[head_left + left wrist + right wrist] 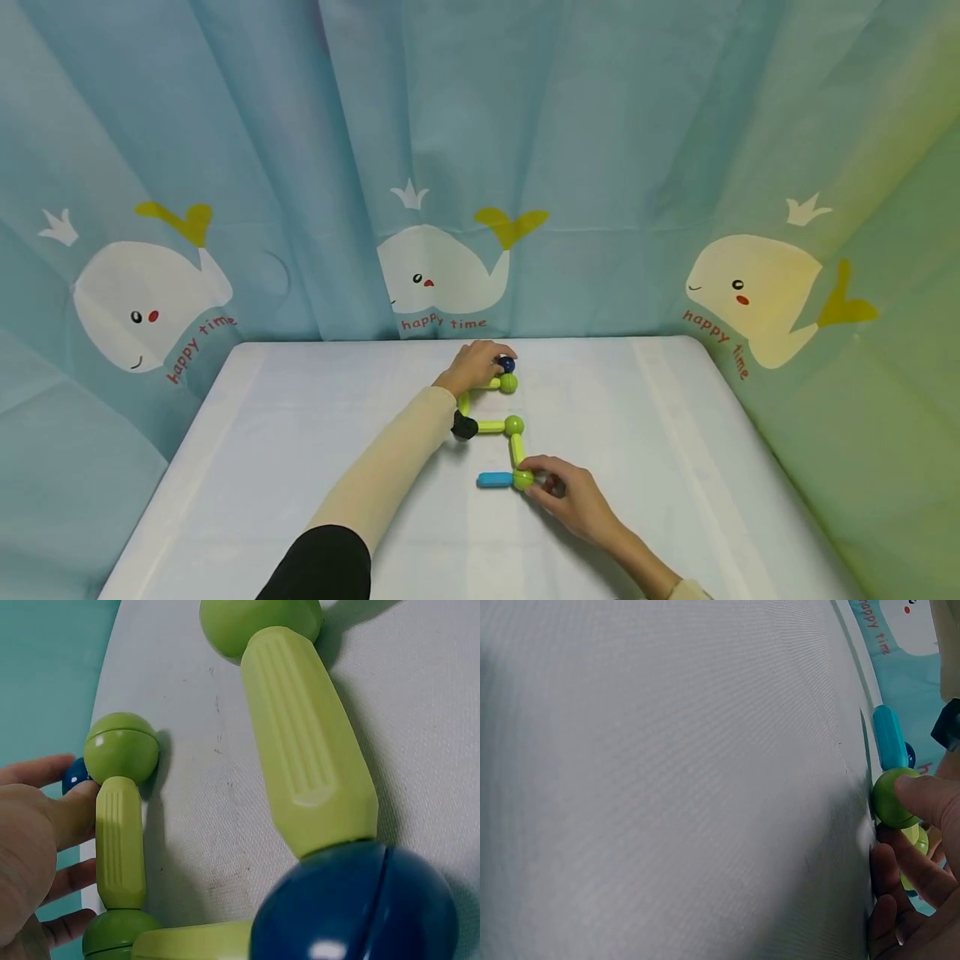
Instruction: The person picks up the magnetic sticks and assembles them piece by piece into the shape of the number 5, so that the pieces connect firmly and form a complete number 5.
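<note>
On the white table lies a zigzag chain of yellow-green rods (491,427) joined by balls. At its far end my left hand (471,367) pinches a small dark blue ball (76,775) between thumb and finger, beside a green ball (121,748). Another, larger-looking blue ball (352,907) joins two rods close to the left wrist camera; in the head view it is hidden. At the near end, my right hand (570,496) grips a green ball (895,799) with thumb and finger. From that ball a light blue rod (495,480) points left.
The white tabletop (637,417) spreads around the chain. Behind the table and along both sides hangs a blue-green curtain (615,167) printed with whales. A black wrist camera (465,427) sits under the left wrist, just over the chain.
</note>
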Available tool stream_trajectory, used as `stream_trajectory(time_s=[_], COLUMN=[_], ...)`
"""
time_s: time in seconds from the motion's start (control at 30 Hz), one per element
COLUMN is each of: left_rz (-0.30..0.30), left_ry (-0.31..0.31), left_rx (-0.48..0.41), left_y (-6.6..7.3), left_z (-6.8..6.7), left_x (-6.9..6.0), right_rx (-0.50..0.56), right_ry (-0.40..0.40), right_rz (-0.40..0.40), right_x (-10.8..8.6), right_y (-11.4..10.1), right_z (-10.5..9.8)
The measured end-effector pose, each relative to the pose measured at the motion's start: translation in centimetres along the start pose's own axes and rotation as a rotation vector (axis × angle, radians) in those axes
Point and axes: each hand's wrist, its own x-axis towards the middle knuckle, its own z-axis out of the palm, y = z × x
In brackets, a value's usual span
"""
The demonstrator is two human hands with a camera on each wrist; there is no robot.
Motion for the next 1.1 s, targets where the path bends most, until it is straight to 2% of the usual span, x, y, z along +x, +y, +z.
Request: stream_trajectory(time_s=[0.13, 0.43, 0.73, 0.93, 1.1], left_rz=[-0.002, -0.056, -0.082, -0.079, -0.038], left_ry=[0.019, 0.071, 0.065, 0.068, 0.097], left_rx=[-0.006, -0.026, -0.044, -0.091, -0.119], left_y=[-0.2, -0.3, -1.1, -1.7, -2.1], left_z=[-0.1, -0.1, -0.2, -1.0, -1.9], left_x=[-0.1, -0.3, -0.3, -0.8, -1.5], right_rx=[-0.003, 0.008, 0.007, 0.005, 0.008], right_ry=[0.005, -0.005, 0.003, 0.007, 0.011], right_rz=[-0.004, 0.024, 0.009, -0.008, -0.009], right_x=[0.0, 0.1, 0.1, 0.2, 0.1], right_y=[0.0, 0.0, 0.0, 0.2, 0.2], right_z=[0.1, 0.1, 0.2, 0.2, 0.1])
